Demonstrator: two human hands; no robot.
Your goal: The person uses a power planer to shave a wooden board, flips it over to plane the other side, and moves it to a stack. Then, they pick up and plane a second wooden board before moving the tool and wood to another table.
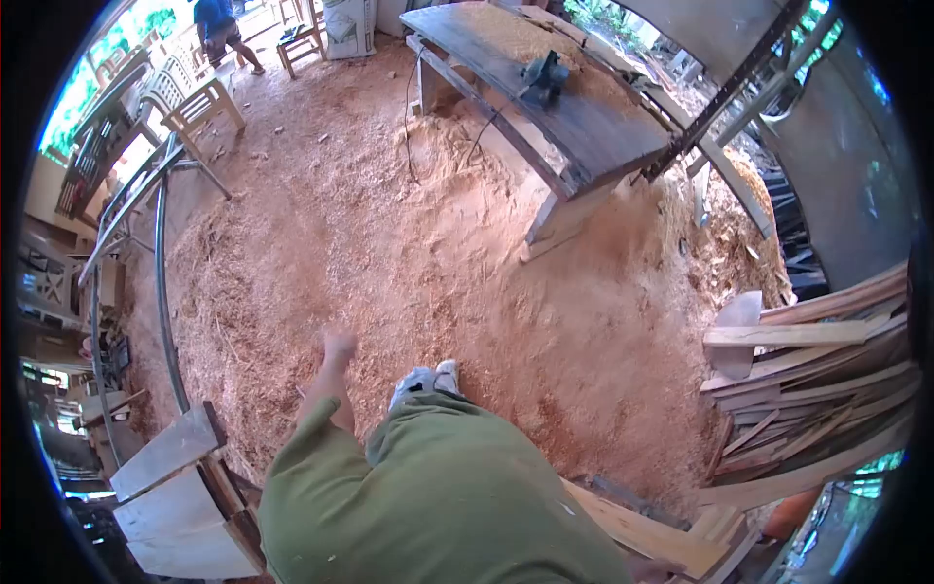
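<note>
Head view looks down over a person in a green shirt (pixel 438 496), standing on a floor (pixel 389 243) covered thickly with reddish-orange sawdust and wood shavings. Their left hand (pixel 338 343) hangs out in front over the sawdust, empty, the fingers loosely curled and touching nothing. The right hand cannot be made out at all; whether it holds anything I cannot tell. One pale sneaker (pixel 426 380) shows just ahead of the shirt.

Nearest the left hand, at lower left, are pale flat wooden boards (pixel 170 457) leaning together beside a curved grey metal tube frame (pixel 161 292). To the right lies a stack of rough reddish timber offcuts and planks (pixel 817 380), and another light plank (pixel 642 530) runs behind the person.

Well apart, at the top, a long dark wooden slab serving as a desk (pixel 574 107) carries a dark green power tool (pixel 543 78) with its cable trailing down to the floor; sawdust is heaped on and under it. As a judgement, much planing or cutting is already done, going by the depth of shavings, while nothing is in hand at this moment and the tool sits untouched. Another person in blue (pixel 219 24) stands far off at upper left near white plastic chairs (pixel 190 97).
</note>
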